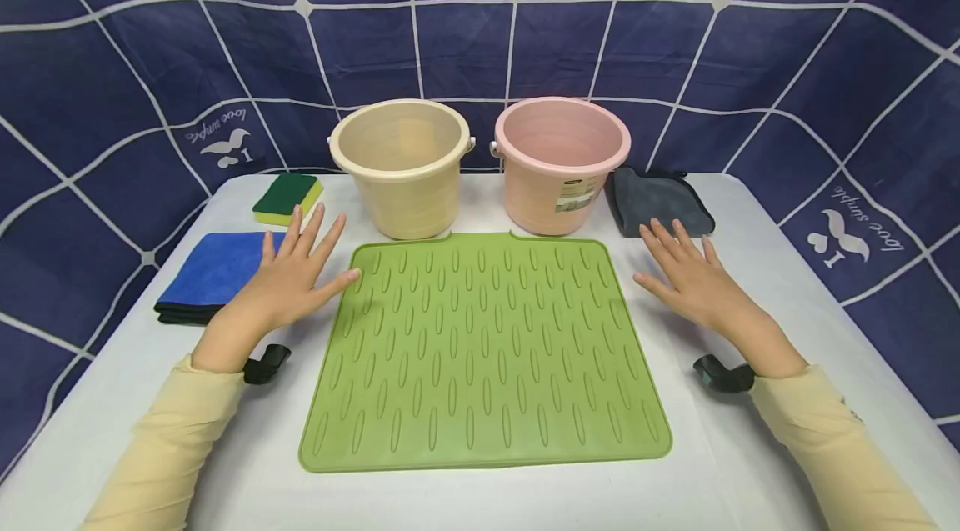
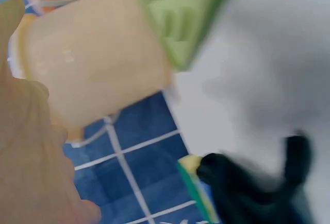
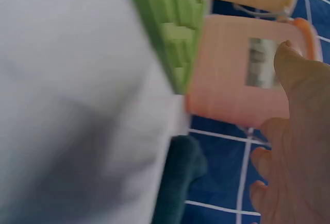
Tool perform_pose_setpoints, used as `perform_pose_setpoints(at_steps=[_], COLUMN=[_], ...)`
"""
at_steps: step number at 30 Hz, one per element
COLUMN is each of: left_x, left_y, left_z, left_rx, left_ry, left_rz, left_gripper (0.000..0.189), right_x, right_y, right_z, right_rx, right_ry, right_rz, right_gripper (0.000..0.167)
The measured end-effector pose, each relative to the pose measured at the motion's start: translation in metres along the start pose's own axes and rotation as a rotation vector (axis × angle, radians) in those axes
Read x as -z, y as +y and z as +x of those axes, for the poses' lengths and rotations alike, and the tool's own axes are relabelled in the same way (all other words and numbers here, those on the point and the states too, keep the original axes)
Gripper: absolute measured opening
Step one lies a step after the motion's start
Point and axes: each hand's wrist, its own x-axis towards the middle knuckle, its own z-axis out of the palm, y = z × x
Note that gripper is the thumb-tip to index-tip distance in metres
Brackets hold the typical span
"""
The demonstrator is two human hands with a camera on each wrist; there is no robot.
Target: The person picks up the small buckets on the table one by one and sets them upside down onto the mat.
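Note:
My left hand (image 1: pixel 294 277) has its fingers spread, palm down, over the left side of the table. It is between a folded blue cloth (image 1: pixel 217 271) and the green ridged mat (image 1: pixel 487 348), with its thumb tip at the mat's left edge. On the other side my right hand (image 1: pixel 686 277) also has spread fingers and holds nothing. Its fingertips are near a folded dark grey cloth (image 1: pixel 660 202). Behind the mat stand a cream bucket (image 1: pixel 416 202) and a pink bucket (image 1: pixel 536 197) with a label, side by side. Both buckets also show in the wrist views.
A green and yellow sponge (image 1: pixel 287 196) lies at the back left, behind the blue cloth. White cloth covers the table (image 1: pixel 480 506). A dark blue curtain (image 1: pixel 465 39) with white lines hangs behind and at both sides. Each wrist wears a black strap piece (image 1: pixel 266 364).

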Motion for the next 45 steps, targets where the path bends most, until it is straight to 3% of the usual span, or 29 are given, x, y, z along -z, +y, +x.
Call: perform_pose_setpoints(at_steps=[4, 9, 14, 19, 25, 29, 37, 45], left_x=[0.017, 0.027, 0.017, -0.001, -0.019, -0.029, -0.043, -0.051], left_y=[0.011, 0.025, 0.035, 0.039, 0.035, 0.034, 0.033, 0.025], left_z=[-0.003, -0.012, -0.022, -0.03, -0.028, -0.027, -0.024, -0.024], left_rx=[-0.06, -0.156, -0.257, -0.3, -0.333, -0.35, -0.316, -0.429], left_ry=[0.074, 0.113, 0.09, 0.019, -0.07, -0.135, -0.256, -0.403], left_rz=[-0.108, -0.35, -0.544, -0.646, -0.687, -0.705, -0.742, -0.633], left_gripper=[0.087, 0.096, 0.1, 0.098, 0.093, 0.091, 0.089, 0.083], right_x=[0.021, 0.043, 0.056, 0.057, 0.054, 0.051, 0.049, 0.041], right_y=[-0.005, -0.012, -0.021, -0.03, -0.04, -0.044, -0.039, -0.026], right_z=[0.002, 0.002, 0.005, 0.012, 0.028, 0.04, 0.065, 0.091], right_rx=[-0.004, 0.016, 0.004, -0.023, -0.03, -0.042, -0.187, -0.403], right_ry=[0.029, 0.118, 0.201, 0.321, 0.452, 0.493, 0.364, 0.378], right_rz=[0.065, 0.181, 0.317, 0.462, 0.706, 0.945, 1.391, 1.758], right_gripper=[0.072, 0.067, 0.061, 0.051, 0.043, 0.043, 0.059, 0.06])
